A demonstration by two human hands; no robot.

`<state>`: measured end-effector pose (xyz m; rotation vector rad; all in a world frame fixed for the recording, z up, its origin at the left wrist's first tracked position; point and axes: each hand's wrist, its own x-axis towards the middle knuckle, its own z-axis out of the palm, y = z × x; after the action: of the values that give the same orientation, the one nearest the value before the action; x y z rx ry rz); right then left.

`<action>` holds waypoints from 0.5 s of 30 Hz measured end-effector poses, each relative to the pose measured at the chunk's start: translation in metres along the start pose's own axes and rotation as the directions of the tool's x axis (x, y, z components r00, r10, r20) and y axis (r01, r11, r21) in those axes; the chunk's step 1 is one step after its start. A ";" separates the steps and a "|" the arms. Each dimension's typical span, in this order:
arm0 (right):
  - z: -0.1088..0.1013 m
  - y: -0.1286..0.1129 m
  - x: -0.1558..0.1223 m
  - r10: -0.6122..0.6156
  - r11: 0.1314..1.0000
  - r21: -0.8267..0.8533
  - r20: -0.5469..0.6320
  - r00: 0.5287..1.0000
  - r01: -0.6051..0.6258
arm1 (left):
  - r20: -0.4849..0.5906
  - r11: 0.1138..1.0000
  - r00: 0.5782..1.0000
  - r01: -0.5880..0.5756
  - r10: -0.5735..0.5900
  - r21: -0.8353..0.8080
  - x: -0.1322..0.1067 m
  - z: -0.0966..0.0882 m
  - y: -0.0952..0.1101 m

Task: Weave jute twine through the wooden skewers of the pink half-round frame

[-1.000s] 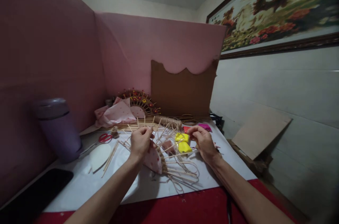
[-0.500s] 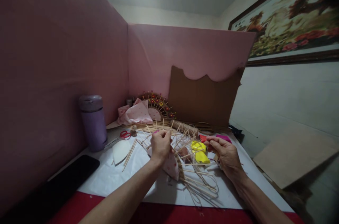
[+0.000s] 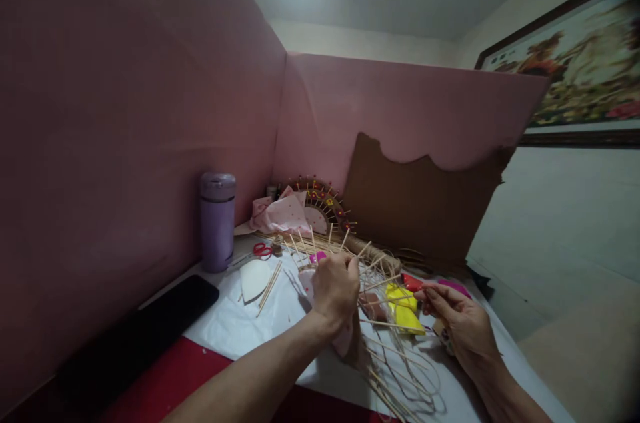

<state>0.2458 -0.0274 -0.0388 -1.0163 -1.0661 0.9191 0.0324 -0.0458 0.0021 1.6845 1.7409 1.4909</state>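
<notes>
My left hand (image 3: pixel 336 291) is closed on a half-round piece (image 3: pixel 344 341) faced with pale pink dotted fabric. Thin wooden sticks (image 3: pixel 395 324) fan out from its curved edge, and thin cord (image 3: pixel 407 369) trails in loops among them. My hand covers much of the piece. To the right, my right hand (image 3: pixel 463 319) is raised with thumb and fingertips pinched together near the stick ends; whatever they hold is too fine to make out. Beside these fingers lie a yellow packet (image 3: pixel 403 306), a red packet (image 3: pixel 412 282) and a magenta one (image 3: pixel 454 287).
At the back a decorated fan-shaped piece (image 3: pixel 340 204) leans beside pink cloth (image 3: pixel 280 213). Red-handled scissors (image 3: pixel 262 249), a white leaf-shaped piece (image 3: pixel 255 278), loose sticks (image 3: pixel 271 287), a purple bottle (image 3: pixel 218 223) and a black phone (image 3: pixel 200 296) lie or stand left. Brown cardboard (image 3: pixel 415 203) stands behind.
The camera view has swung left, so everything sits further right in the picture. My left hand keeps its grip; my right hand stays pinched, close to the stick ends.
</notes>
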 end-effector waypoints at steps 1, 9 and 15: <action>-0.001 0.002 0.001 0.009 1.000 0.002 -0.009 1.000 -0.009 | 0.003 1.000 1.000 -0.009 0.009 0.019 -0.001 -0.001 0.001; -0.009 0.014 0.005 0.011 0.997 -0.073 -0.022 1.000 -0.013 | 0.028 0.994 0.999 -0.029 0.026 0.109 -0.005 -0.001 0.004; -0.009 0.013 0.004 -0.017 0.985 -0.172 -0.016 1.000 0.014 | 0.046 0.992 0.999 -0.026 0.020 0.125 -0.003 -0.002 0.003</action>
<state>0.2537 -0.0213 -0.0520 -1.1546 -1.1520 0.8145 0.0335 -0.0500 0.0041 1.7902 1.8322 1.3681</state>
